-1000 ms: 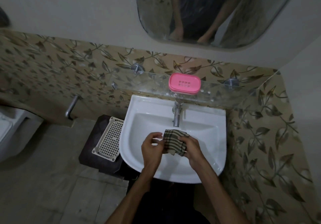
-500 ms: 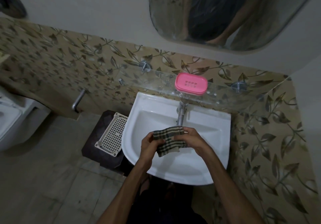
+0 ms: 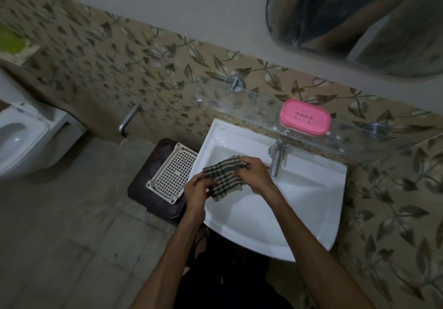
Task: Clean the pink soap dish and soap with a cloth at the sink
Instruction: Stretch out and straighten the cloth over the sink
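Observation:
A dark checked cloth (image 3: 223, 179) is stretched between my two hands above the left part of the white sink (image 3: 306, 203). My left hand (image 3: 197, 192) pinches its lower left edge. My right hand (image 3: 257, 174) grips its upper right corner, close to the metal tap (image 3: 276, 157). The pink soap dish (image 3: 304, 117), lid closed, sits on the glass shelf (image 3: 242, 109) above the tap, away from both hands. The soap itself is hidden.
A white plastic mesh basket (image 3: 171, 172) lies on a dark stool (image 3: 143, 186) left of the sink. A toilet (image 3: 21, 138) stands at the far left. A mirror (image 3: 359, 21) hangs above the shelf. A wall tap (image 3: 128, 120) sticks out of the patterned tiles.
My hands have pulled the bunched cloth apart and opened it out, shifting it toward the sink's left side. The camera view has swung, so the sink now sits further right.

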The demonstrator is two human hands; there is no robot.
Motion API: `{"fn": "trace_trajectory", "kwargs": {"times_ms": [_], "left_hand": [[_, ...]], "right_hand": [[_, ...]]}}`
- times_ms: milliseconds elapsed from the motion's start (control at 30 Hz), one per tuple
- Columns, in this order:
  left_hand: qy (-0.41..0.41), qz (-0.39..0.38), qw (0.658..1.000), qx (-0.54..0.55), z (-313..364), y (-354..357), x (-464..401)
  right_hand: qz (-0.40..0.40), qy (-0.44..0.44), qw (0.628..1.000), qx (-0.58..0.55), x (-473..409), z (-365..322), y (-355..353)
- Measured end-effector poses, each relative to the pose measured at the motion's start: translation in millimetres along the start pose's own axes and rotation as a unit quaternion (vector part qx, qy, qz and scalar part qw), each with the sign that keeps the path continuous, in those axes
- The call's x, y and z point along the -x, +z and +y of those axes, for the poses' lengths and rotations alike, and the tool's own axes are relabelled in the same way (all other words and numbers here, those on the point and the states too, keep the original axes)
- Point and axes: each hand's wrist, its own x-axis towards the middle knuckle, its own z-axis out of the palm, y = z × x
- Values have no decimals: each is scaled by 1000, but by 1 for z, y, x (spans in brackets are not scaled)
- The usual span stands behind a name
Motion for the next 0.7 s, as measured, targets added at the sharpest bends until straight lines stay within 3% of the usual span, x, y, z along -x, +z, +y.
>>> {"fn": "trace_trajectory", "kwargs": {"times_ms": [233,367,700], "left_hand": [[-59,113,987,94,26,-64,-67],[-61,147,985,73,31,-98,-127],[-94,203,974,-48,-69,-142,-286]], "right_hand": [[-61,-49,988,134,-66,-72,94],[-94,-38,974,203,-121,-88,160],[-123,21,933,336,-250,5,289]]}}
